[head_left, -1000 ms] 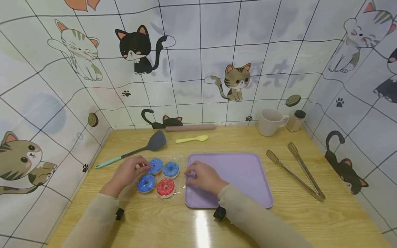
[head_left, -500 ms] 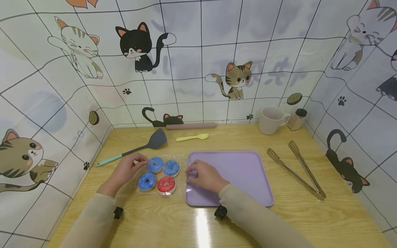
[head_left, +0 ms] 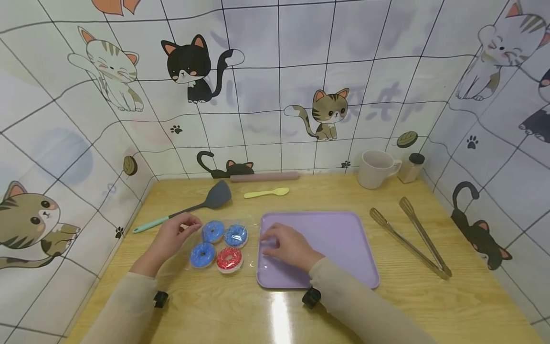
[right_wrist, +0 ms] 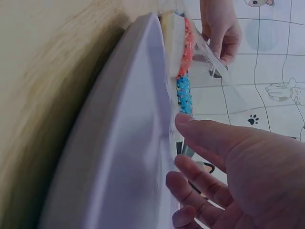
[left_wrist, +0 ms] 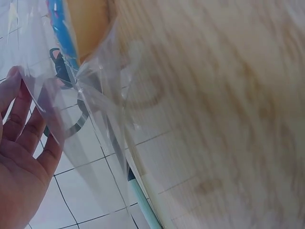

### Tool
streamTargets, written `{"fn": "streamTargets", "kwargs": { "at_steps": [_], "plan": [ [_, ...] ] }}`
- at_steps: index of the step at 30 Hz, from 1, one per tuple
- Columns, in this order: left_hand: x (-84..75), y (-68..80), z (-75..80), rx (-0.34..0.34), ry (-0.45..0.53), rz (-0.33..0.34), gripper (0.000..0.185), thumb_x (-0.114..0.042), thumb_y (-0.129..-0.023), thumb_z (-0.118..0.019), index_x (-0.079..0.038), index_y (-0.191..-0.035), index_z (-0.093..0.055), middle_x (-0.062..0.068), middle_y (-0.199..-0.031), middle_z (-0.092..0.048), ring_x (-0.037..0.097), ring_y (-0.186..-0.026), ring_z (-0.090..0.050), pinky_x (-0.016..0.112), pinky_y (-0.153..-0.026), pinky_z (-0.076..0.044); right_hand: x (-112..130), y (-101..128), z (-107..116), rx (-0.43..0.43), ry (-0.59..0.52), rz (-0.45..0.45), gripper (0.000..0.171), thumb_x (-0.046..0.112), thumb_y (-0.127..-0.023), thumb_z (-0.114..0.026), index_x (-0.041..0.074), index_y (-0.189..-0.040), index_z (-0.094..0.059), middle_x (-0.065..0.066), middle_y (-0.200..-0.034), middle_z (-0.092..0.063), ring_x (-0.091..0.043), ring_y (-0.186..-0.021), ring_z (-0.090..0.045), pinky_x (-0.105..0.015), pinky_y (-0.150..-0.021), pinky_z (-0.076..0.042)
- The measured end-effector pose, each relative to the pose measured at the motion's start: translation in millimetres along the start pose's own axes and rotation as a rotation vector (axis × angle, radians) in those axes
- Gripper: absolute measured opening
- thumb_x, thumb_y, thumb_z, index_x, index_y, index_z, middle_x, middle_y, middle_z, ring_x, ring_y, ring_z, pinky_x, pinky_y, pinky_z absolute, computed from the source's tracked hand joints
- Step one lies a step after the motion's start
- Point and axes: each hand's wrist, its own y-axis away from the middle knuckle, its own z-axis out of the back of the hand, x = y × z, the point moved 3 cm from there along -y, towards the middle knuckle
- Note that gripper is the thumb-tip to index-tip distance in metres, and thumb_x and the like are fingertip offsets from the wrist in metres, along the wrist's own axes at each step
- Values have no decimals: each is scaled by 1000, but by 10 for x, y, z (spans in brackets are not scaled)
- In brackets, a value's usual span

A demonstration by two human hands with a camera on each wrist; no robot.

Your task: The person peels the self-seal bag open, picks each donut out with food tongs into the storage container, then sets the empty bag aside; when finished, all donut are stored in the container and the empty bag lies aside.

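- The left hand [head_left: 169,239] appeared to pinch the near-left edge of the clear plastic wrapping [left_wrist: 97,98] between thumb and forefinger, lifting that side off the surface [head_left: 232,310].
- The right hand [head_left: 292,247] lay over the tray's left part, its fingers bent and its thumb apart from them; whether it touched the wrapping could not be told.
- The two hands were well apart, with the toy donuts between them.
- Handling the film well seemed to call for a light pinch at its very edge and a slow, low pull, since a sharp tug would probably have dragged or tipped the donuts.
- Steadying the opposite edge with the other hand would likely have kept the film from sliding over the tray.
- The wrapping held four donuts, close together left of the tray: three blue donuts [head_left: 208,234] and one red donut [head_left: 229,265], nearest the person.
- The purple tray [head_left: 326,248] lay flat, with nothing on it apart from the right hand above.
- The mug [head_left: 373,171] stood upright at the back right, its inside hidden; beside it stood a jar [head_left: 411,171] with a dark lid, its contents unclear.
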Motion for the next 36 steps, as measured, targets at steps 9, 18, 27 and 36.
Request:
{"fn": "streamTargets", "kwargs": {
  "at_steps": [9, 18, 27, 36],
  "plan": [
    [-27, 12, -21, -11, 9, -37, 4, -19, -101, -68, -18, -102, -72, -3, -97, -73, 11, -90, -63, 28, -74, -52, -279, 332, 305, -81, 34, -50, 26, 21, -85, -86, 18, -110, -79, 5, -111, -69, -10, -80, -58, -24, -70, -47],
    [-21, -4, -42, -19, 3, -67, 4, -18, -100, -70, -19, -100, -74, -5, -94, -73, 8, -85, -63, 25, -71, -52, -513, 824, 633, -161, 96, -59, 28, 16, -86, -85, 14, -113, -77, 0, -119, -69, -15, -85, -62, -25, -70, -48],
    [41, 98, 49, -34, -28, -41, 4, -16, -99, -71, -18, -101, -73, -5, -96, -72, 3, -85, -60, 26, -71, -51, -763, 1162, 970, -260, 182, -94, 33, 14, -85, -86, 13, -116, -76, -3, -118, -69, -18, -84, -62, -26, -66, -46],
    [-12, 71, -20, -24, 15, -45, 4, -18, -99, -71, -18, -101, -74, -4, -97, -73, 3, -86, -61, 26, -71, -52, -1184, 1671, 1359, -351, 215, -197, 35, 14, -87, -84, 13, -121, -74, -8, -120, -68, -22, -88, -60, -27, -64, -45]
  ]
}}
